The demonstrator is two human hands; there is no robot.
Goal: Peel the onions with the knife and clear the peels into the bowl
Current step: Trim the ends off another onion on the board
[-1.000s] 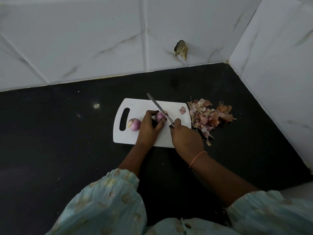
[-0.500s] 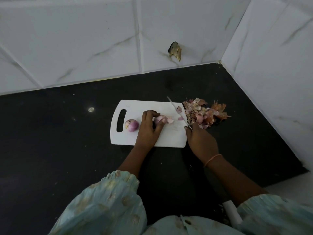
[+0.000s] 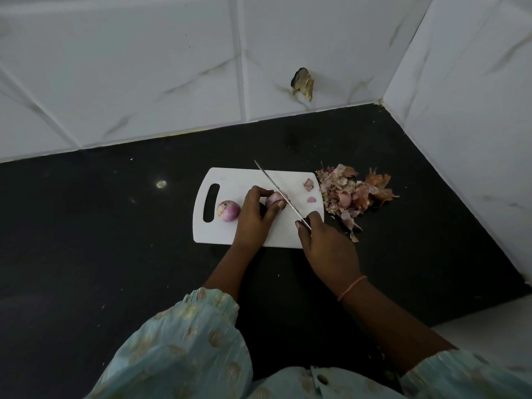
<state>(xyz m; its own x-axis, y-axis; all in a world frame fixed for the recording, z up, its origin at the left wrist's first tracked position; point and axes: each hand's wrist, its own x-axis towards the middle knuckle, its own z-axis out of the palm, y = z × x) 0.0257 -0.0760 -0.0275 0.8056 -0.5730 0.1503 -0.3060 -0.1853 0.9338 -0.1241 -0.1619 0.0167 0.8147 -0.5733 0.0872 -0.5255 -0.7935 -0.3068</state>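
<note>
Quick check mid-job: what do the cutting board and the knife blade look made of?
Cutting board: likely plastic; uniform white, thin, smooth matte, with a moulded handle slot. Knife: the blade looks like metal, probably steel; narrow, grey, slightly shiny. Its handle is hidden in the right hand.

A: Where does the view sit?

B: There is just one, worn on the person's head. It looks forward and steeply down onto the dark counter [image 3: 86, 240], with the pale sleeves [image 3: 184, 349] at the bottom edge, nearest the lens.

A: How near is it?

B: Near enough that both forearms reach up from below to the white cutting board [image 3: 230, 234] at mid-frame. The lens is wide: the tiled wall [image 3: 144, 67] fills the top, and a second wall [image 3: 475, 110] closes the corner on the right.
</note>
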